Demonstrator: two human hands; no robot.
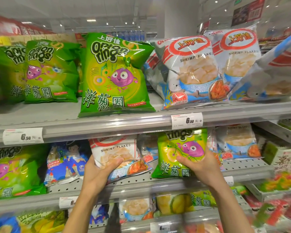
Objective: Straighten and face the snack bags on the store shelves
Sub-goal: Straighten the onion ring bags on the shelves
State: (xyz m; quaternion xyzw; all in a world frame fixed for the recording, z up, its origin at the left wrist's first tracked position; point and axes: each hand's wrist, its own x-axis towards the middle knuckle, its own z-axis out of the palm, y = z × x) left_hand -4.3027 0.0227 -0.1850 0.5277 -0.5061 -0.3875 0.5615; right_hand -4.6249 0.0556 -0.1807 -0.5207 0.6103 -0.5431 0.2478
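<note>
Head-camera view: two bare hands are seen reaching to the middle shelf at the lower centre of the frame. A white plastic "SHRIMP FLAKES" snack bag with a red oval logo [119, 155] is gripped by the left hand [101, 172], thumb curled over its front and fingers behind, the bag tilted with its lower edge on the grey perforated metal shelf [242, 167]. Just right of it, a green glossy onion-rings snack bag with a purple cartoon onion [180, 153] is held by the right hand [200, 165], thumb pressed across the front; "rings" is readable at its top (the rest is hidden by the shelf rail).

On the upper shelf, a large green "Onion rings" bag [116, 74] stands upright at centre, nearest the edge, with two more green bags [50, 73] set back at the upper left. White "SHRIMP FLAKES" bags [188, 71] lean at the upper right. White paper price tags reading "6.50" [186, 121] are clipped on the rail. A blue cartoon-printed bag [65, 162] lies left of the left hand.
</note>
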